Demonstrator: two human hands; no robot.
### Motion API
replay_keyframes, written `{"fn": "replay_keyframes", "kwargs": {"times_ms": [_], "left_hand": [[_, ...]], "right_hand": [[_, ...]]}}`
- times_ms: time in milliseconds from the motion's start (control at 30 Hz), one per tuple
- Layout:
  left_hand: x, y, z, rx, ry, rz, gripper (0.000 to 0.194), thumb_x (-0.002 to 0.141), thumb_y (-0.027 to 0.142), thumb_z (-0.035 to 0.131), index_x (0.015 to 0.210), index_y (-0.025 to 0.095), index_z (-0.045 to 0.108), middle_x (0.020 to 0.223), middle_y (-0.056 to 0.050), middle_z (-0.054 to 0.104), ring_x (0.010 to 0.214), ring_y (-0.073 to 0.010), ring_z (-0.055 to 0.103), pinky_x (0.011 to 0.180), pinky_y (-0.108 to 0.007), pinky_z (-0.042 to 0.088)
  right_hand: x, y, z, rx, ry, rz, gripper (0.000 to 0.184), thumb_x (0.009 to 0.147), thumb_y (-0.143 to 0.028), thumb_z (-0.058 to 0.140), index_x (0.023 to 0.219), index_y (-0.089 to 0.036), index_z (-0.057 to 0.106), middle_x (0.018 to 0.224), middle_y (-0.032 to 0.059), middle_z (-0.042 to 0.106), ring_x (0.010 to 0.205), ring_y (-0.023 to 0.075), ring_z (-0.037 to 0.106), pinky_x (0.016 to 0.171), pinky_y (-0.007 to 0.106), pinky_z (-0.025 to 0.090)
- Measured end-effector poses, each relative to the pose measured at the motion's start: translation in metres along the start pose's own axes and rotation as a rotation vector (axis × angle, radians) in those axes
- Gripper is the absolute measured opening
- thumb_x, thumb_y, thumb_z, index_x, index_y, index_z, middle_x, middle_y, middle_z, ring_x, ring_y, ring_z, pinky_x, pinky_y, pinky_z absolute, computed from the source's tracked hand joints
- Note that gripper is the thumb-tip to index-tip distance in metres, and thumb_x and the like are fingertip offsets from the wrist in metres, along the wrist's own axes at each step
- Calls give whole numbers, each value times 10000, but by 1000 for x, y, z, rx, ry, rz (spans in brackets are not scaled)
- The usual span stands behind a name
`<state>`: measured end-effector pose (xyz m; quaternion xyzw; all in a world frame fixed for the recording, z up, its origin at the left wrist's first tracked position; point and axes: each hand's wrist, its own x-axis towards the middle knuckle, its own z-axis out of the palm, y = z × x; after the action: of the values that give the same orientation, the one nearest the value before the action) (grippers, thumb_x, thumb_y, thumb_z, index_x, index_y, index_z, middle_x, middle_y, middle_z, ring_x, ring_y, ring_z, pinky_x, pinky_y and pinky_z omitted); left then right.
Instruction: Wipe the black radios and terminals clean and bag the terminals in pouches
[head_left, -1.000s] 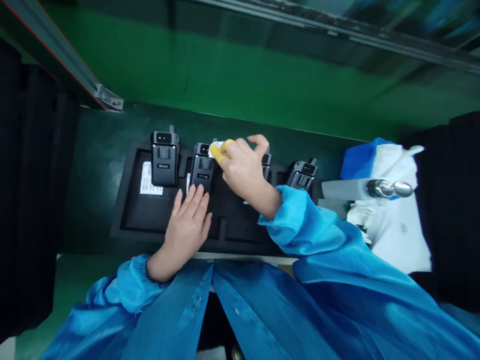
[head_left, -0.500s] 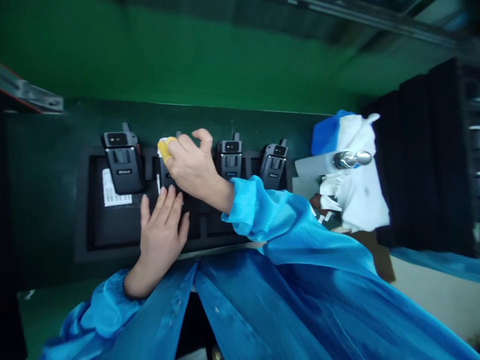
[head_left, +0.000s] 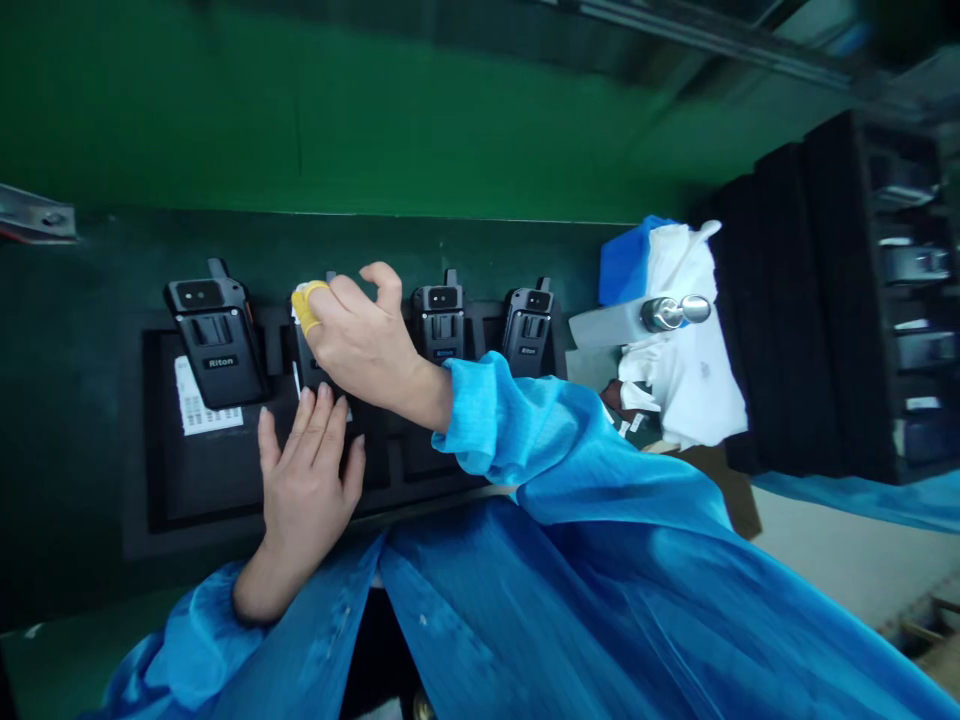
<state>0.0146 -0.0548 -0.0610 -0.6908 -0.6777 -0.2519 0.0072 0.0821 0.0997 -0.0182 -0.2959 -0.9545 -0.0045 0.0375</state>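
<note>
Four handsets (head_left: 528, 335) in a row along the tray's (head_left: 202, 490) far side.
From the tray's left end: the first handset (head_left: 219, 345), partly over a label sheet (head_left: 196, 405); the second, under the right hand (head_left: 360, 335), the left hand (head_left: 309, 490) at its near end; then the other two. Behind the tray stands a panel (head_left: 450, 140); right of it, a bottle (head_left: 607, 325), bin (head_left: 622, 265) and cloth (head_left: 697, 370).

Looking forward and steeply down, a head-worn camera frames the wearer's bare left hand (head_left: 309, 490) and bare right hand (head_left: 364, 335) at close range above a rectangular black tray (head_left: 199, 490), shiny blue cloth smock (head_left: 480, 590) nearest, flat green panel (head_left: 375, 120) beyond.
</note>
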Motion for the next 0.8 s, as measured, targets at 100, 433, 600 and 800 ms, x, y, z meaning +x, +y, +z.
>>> {"fn": "replay_keyframes", "kwargs": {"times_ms": [100, 433, 600, 800], "left_hand": [[1, 0, 0, 2, 4, -2, 503, 877, 163, 608, 1367, 99, 511, 1322, -221, 605, 1243, -352, 581, 1155, -585, 264], [1, 4, -2, -37, 0, -27, 415, 906, 171, 553, 1313, 90, 546, 1317, -207, 614, 1256, -332, 576, 1146, -578, 295], [1, 5, 0, -36, 9, -43, 373, 922, 181, 518, 1277, 85, 575, 1322, -198, 614, 1261, -320, 575, 1144, -565, 315], [1, 4, -1, -60, -8, -65, 353, 929, 178, 495, 1251, 81, 602, 1333, -191, 608, 1263, -317, 574, 1146, -581, 317]], "right_hand": [[3, 4, 3, 4, 36, 30, 469, 977, -104, 215, 996, -218, 670, 1009, 28, 609, 1048, 172, 530, 1052, 469, 338], [-23, 13, 25, -101, 207, 51, 333, 954, -98, 376, 841, -197, 674, 897, 28, 616, 934, 166, 461, 970, 433, 219], [-7, 8, 23, -50, 144, -60, 322, 975, -142, 375, 879, -205, 676, 947, 33, 614, 971, 174, 442, 986, 452, 184], [-17, 34, 21, -93, 151, -65, 383, 988, -161, 337, 846, -211, 689, 847, 23, 594, 944, 166, 445, 990, 468, 177]]}}
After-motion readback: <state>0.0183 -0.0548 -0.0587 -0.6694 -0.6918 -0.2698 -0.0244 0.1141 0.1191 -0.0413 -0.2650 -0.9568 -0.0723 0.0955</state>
